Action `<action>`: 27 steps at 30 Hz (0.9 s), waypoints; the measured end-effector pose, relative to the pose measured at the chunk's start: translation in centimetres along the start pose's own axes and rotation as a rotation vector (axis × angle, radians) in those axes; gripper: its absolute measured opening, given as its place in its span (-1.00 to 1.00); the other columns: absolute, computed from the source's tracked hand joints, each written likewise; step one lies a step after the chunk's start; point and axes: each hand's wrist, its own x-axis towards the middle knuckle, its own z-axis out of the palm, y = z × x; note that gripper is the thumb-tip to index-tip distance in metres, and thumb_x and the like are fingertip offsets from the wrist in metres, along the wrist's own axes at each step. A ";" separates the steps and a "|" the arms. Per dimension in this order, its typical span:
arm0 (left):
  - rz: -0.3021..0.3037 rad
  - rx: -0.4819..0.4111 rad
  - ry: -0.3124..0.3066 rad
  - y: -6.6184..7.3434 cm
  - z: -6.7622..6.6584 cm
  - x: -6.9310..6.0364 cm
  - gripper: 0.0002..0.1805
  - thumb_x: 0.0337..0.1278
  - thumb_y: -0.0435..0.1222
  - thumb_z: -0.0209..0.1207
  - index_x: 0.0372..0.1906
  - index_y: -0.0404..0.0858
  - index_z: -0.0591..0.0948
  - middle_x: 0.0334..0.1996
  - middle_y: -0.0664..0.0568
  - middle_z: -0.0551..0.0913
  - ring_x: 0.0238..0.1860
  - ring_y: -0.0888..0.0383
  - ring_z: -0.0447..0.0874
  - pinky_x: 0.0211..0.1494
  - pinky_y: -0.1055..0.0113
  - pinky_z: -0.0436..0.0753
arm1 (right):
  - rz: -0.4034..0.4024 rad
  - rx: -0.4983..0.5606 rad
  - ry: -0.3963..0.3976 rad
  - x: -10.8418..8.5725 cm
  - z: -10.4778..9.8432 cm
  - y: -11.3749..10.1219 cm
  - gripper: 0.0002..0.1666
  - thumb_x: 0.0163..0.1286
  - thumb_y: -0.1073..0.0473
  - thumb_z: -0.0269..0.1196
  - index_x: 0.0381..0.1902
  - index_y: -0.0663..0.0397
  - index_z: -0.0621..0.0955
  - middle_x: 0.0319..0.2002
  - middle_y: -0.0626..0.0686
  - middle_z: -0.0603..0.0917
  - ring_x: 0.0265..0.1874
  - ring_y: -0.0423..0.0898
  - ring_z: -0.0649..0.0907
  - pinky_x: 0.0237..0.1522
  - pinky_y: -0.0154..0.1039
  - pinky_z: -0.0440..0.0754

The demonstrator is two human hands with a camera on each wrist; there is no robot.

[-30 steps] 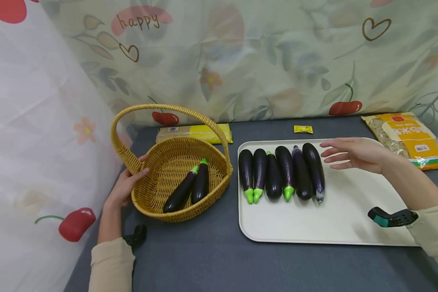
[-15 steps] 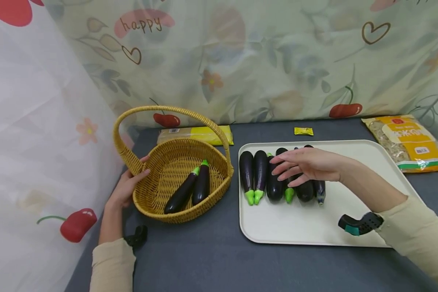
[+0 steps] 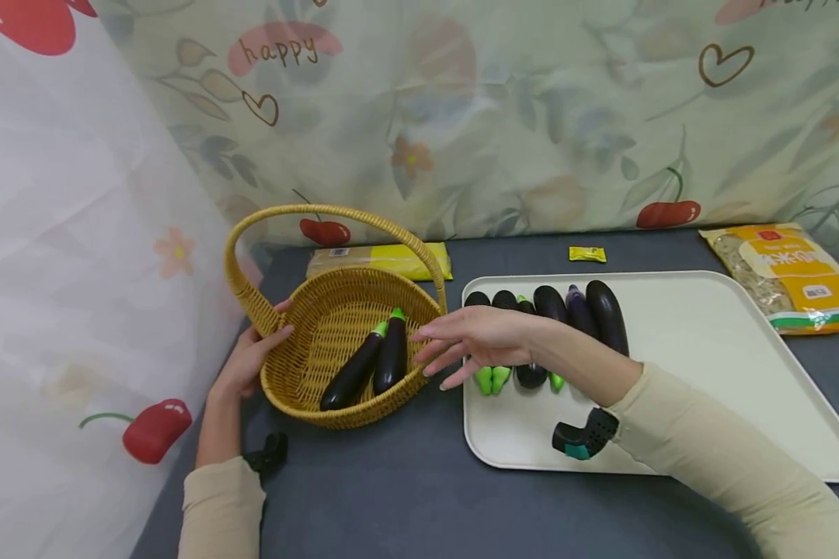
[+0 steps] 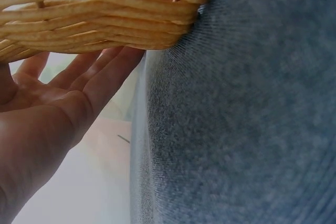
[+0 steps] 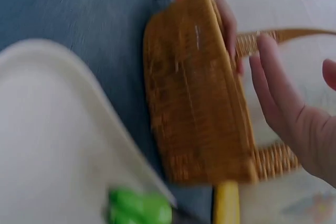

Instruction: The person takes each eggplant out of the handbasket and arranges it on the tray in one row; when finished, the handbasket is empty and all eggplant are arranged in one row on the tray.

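A wicker basket (image 3: 308, 357) with a tall arched handle stands on the left side of the table. Two dark purple eggplants (image 3: 353, 374) with green stems lie inside it. My left hand (image 3: 241, 365) grips the basket's left rim, thumb over the edge; the left wrist view shows its fingers (image 4: 107, 80) along the woven outside wall. Over the basket's right rim hovers my right hand (image 3: 478, 338), fingers spread and nothing held. Several more eggplants (image 3: 607, 314) lie in a row on a white tray (image 3: 713, 388), partly hidden behind my right hand and forearm.
Behind the basket lies a yellow packet (image 3: 416, 260). A small yellow wrapped packet (image 3: 587, 254) sits behind the tray, and an orange bag (image 3: 793, 276) of pale flakes or grains lies at the back right. Printed curtains (image 3: 503, 140) hang behind and at the left.
My right hand has swept left from the tray's right part, across the eggplant row, to the basket's right rim. The left hand keeps its grip on the basket.
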 end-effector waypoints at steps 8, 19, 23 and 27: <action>0.013 0.011 0.002 0.0 0.0 -0.1 -0.34 0.37 -0.21 0.09 0.49 -0.13 0.16 0.42 -0.17 0.13 0.24 -0.01 0.35 -0.02 0.36 0.56 | 0.002 0.001 0.086 4.2 2.5 -0.4 -0.45 0.54 0.10 0.00 0.38 0.23 0.27 0.11 0.27 0.49 0.05 0.10 0.55 -0.05 -0.02 0.58; -0.001 -0.005 0.004 -0.2 0.0 0.0 -0.35 0.37 -0.21 0.09 0.48 -0.10 0.16 0.41 -0.19 0.14 0.21 0.03 0.39 -0.03 0.36 0.56 | 0.039 -0.167 0.416 9.1 3.1 -1.1 -0.43 0.48 -0.10 0.05 0.26 0.15 0.41 0.01 0.21 0.57 -0.04 0.08 0.59 -0.04 -0.04 0.57; 0.009 -0.013 -0.013 -0.2 0.0 -0.1 -0.32 0.35 -0.18 0.11 0.49 -0.12 0.15 0.40 -0.21 0.14 0.20 0.04 0.39 -0.02 0.35 0.56 | 0.050 -0.219 0.493 9.9 3.0 -0.9 -0.43 0.48 -0.12 0.04 0.26 0.13 0.45 -0.03 0.18 0.61 -0.12 0.04 0.60 -0.03 -0.04 0.54; 0.002 -0.008 -0.010 0.0 0.0 -0.2 -0.30 0.35 -0.17 0.12 0.49 -0.11 0.14 0.41 -0.20 0.14 0.22 0.03 0.38 -0.01 0.36 0.55 | 0.060 -0.229 0.543 10.2 2.9 -0.8 -0.49 0.48 -0.13 0.04 0.18 0.08 0.54 -0.03 0.16 0.62 -0.25 -0.01 0.58 -0.08 -0.03 0.46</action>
